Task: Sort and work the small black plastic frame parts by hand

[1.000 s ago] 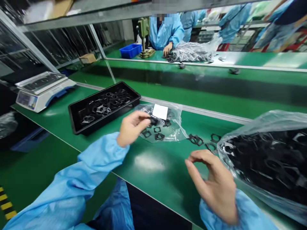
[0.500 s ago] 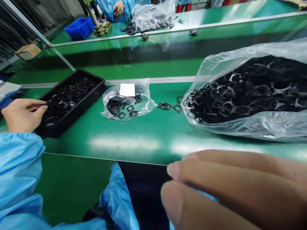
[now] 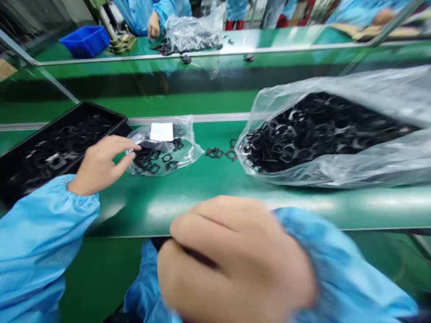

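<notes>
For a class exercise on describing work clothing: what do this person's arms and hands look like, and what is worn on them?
Both arms are covered in loose, light-blue smock sleeves, the left sleeve and the right sleeve, gathered into puffy cuffs at the wrists. The left hand and right hand are bare, without gloves.

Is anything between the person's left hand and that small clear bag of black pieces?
Nothing visible stands in the way: the left hand reaches right over the edge of the small clear plastic bag.
</notes>
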Tool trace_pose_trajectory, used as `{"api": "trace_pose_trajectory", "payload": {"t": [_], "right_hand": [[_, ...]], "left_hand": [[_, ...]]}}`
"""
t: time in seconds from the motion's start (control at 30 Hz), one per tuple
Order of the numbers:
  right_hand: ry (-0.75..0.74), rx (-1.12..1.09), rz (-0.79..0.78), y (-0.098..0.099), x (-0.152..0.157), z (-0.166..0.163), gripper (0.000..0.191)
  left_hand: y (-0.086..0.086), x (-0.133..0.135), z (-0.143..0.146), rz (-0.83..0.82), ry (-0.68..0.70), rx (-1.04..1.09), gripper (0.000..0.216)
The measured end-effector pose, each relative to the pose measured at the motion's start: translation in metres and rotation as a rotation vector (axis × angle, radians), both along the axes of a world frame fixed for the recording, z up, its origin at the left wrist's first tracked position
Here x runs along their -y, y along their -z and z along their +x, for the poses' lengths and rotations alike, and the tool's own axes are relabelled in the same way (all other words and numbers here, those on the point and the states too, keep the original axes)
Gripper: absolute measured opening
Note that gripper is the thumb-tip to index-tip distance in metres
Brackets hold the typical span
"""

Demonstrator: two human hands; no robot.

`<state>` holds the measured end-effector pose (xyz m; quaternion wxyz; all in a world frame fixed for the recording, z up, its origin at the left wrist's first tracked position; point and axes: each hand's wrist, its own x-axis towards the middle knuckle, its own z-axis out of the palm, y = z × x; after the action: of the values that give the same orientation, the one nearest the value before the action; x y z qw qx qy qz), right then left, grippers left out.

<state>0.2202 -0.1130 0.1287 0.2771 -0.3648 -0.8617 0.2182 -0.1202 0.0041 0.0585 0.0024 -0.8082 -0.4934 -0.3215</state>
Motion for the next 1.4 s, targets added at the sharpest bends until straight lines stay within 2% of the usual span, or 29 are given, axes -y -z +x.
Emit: {"api": "trace_pose_trajectory", "payload": {"t": [0.03, 0.07, 0.1, 0.17, 0.27, 0.33, 0.4, 0.47, 0.53, 0.67, 0.73, 0.83, 0.9, 0.97, 1.03, 1.1, 1.17, 1.27, 1.4], "right_hand": [[-0.086, 0.05, 0.066, 0.008, -0.008, -0.004, 0.021], [-0.247, 0.181, 0.174, 0.019, -0.014, -0.005, 0.024], [-0.341, 0.343, 0.224, 0.032, -0.02, -0.003, 0.021], [-0.382, 0.54, 0.194, 0.058, -0.027, 0.007, 0.011], [-0.299, 0.621, 0.088, 0.078, -0.034, 0.026, 0.006], [-0.183, 0.608, 0.037, 0.077, -0.04, 0.032, 0.009], [-0.073, 0.574, 0.013, 0.071, -0.049, 0.032, 0.011], [-0.005, 0.517, 0.003, 0.067, -0.059, 0.031, 0.013], [0.045, 0.433, -0.022, 0.068, -0.07, 0.03, 0.013], [0.27, 0.121, -0.122, 0.078, -0.094, 0.028, 0.003], [0.345, -0.117, -0.217, 0.082, -0.107, 0.021, 0.014], [0.3, -0.448, -0.367, 0.085, -0.126, 0.002, 0.032], [0.259, -0.554, -0.41, 0.087, -0.135, -0.008, 0.04], [0.239, -0.569, -0.437, 0.091, -0.143, -0.012, 0.045], [0.243, -0.558, -0.49, 0.098, -0.149, -0.009, 0.047], [0.265, -0.547, -0.572, 0.107, -0.154, -0.005, 0.049], [0.275, -0.56, -0.691, 0.114, -0.156, -0.001, 0.05], [0.271, -0.626, -0.845, 0.117, -0.153, -0.003, 0.05], [0.278, -0.671, -0.908, 0.117, -0.15, -0.007, 0.048]], "left_hand": [[0.009, -0.005, 0.01, -0.043, 0.094, -0.006, 0.014], [0.018, -0.01, 0.021, -0.07, 0.178, -0.008, 0.016], [0.027, -0.016, 0.031, -0.086, 0.238, -0.004, 0.018], [0.04, -0.027, 0.054, -0.077, 0.314, 0.021, 0.02], [0.043, -0.041, 0.099, -0.089, 0.382, -0.038, 0.025], [0.038, -0.05, 0.132, -0.155, 0.417, -0.207, 0.028], [0.032, -0.06, 0.161, -0.203, 0.364, -0.39, 0.024], [0.03, -0.07, 0.18, -0.225, 0.319, -0.423, 0.02], [0.029, -0.077, 0.187, -0.23, 0.292, -0.419, 0.015], [0.026, -0.07, 0.178, -0.187, 0.27, -0.329, 0.021], [0.024, -0.057, 0.172, -0.135, 0.267, -0.135, 0.022], [0.022, -0.036, 0.165, -0.064, 0.289, 0.17, 0.018], [0.019, -0.028, 0.155, -0.06, 0.317, 0.201, 0.021], [0.014, -0.028, 0.136, -0.078, 0.314, 0.159, 0.024], [0.007, -0.034, 0.108, -0.118, 0.245, 0.091, 0.017], [0.002, -0.041, 0.077, -0.213, 0.132, -0.014, 0.013], [0.001, -0.047, 0.056, -0.358, 0.085, -0.15, 0.015], [0.009, -0.049, 0.049, -0.499, 0.126, -0.286, 0.014], [0.022, -0.046, 0.063, -0.556, 0.124, -0.411, 0.015]]}}
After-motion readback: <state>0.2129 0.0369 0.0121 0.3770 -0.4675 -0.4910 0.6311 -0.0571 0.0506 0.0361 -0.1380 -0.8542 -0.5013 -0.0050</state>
